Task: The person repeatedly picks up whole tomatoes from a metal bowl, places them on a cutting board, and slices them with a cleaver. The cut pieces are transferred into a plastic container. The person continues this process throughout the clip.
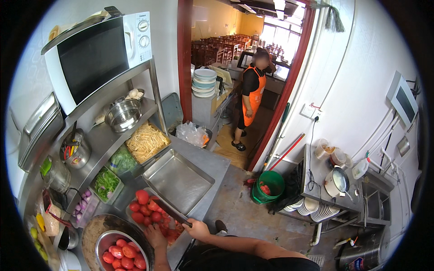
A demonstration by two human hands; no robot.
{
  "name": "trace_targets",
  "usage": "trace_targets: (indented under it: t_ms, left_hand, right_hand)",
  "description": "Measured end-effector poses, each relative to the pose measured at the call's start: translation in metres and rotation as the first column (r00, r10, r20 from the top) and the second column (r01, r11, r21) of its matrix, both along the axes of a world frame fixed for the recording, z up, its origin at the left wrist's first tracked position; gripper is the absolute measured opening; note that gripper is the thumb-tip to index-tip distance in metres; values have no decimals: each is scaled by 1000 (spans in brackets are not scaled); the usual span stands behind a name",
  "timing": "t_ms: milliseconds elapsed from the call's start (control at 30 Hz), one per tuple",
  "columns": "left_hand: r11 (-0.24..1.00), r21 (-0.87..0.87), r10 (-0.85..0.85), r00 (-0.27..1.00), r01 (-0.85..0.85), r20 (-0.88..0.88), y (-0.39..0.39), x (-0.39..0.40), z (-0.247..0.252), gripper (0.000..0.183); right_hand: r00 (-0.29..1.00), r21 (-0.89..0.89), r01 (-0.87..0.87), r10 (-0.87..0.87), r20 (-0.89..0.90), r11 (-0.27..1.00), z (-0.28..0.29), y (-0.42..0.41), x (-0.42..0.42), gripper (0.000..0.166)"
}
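My right hand (198,230) grips the handle of a cleaver (171,212), whose broad blade lies slanted over a plastic tub (187,233) of tomatoes. Whole tomatoes (145,207) fill the tub's far left part, and cut pieces (173,233) lie to the right, beneath and beside the blade. At the tub's near left edge is my left hand (156,235), its fingertips against the rim or the tomatoes; whether it grips anything is hidden. Left of it, a steel bowl (99,249) of peeled-looking tomatoes (127,252) stands on a round wooden chopping block (89,233).
A shallow steel tray (179,179) lies beyond the tub. Containers of shredded pale food (147,142), greens (107,183) and shallots (81,208) line the shelf side. A microwave (98,57) sits above. A person in an orange apron (254,91) stands in the doorway; a green bucket (269,186) is on the floor.
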State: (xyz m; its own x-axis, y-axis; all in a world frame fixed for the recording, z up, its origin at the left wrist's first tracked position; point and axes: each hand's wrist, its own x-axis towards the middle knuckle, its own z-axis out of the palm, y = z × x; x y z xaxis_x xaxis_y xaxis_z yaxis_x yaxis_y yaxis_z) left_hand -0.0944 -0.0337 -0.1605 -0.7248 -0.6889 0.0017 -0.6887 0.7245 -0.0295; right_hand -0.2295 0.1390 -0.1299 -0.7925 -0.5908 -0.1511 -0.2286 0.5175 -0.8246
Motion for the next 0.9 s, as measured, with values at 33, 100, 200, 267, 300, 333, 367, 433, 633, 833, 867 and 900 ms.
trace_targets:
  t_ms: [33, 100, 200, 267, 300, 333, 367, 433, 633, 833, 867, 900]
  left_hand:
    - [1000, 9, -3, 1000, 3, -9, 0, 1, -1, 57]
    - [1000, 26, -9, 1000, 9, -28, 1, 1, 0, 58]
    - [999, 47, -7, 999, 10, -45, -2, 2, -5, 59]
    - [1000, 26, -12, 998, 13, -57, -4, 5, -9, 59]
    - [1000, 17, -19, 998, 20, -66, -3, 3, -8, 59]
    - [1000, 24, -16, 998, 18, -54, -2, 2, -7, 58]
    - [999, 32, -14, 999, 15, -43, -1, 1, -5, 58]
    - [999, 31, -13, 999, 14, -36, 0, 1, -3, 57]
    - [999, -10, -39, 998, 39, -43, -2, 1, -4, 57]
    - [999, -29, -43, 999, 43, -9, -2, 2, -3, 59]
    - [999, -21, -40, 999, 40, -8, -1, 2, -1, 59]
    - [999, -11, -38, 999, 38, -7, 0, 1, 1, 58]
  right_hand:
    - [1000, 3, -2, 2, 1, 1000, 0, 0, 0, 33]
    - [1000, 6, -2, 2, -4, 1000, -3, 0, 0, 32]
    - [1000, 13, -3, 3, -15, 1000, -5, 0, 1, 32]
    - [1000, 22, -13, 14, -13, 1000, -1, -2, 2, 31]
    - [1000, 20, -7, 7, -19, 1000, -3, -1, 2, 31]
    - [1000, 18, -1, 1, -25, 1000, -5, -1, 1, 31]
    - [999, 16, 6, -5, -31, 1000, -7, -1, 1, 31]
    - [999, 24, 0, 1, -41, 1000, -8, -2, 1, 31]
    - [998, 29, -25, 26, -56, 999, -5, -1, 0, 31]
    - [995, 16, -28, 29, -90, 999, -7, -1, 1, 31]
    - [996, 20, -28, 29, -88, 999, -8, -1, 1, 31]
    - [996, 22, -25, 27, -88, 999, -8, -1, 1, 31]
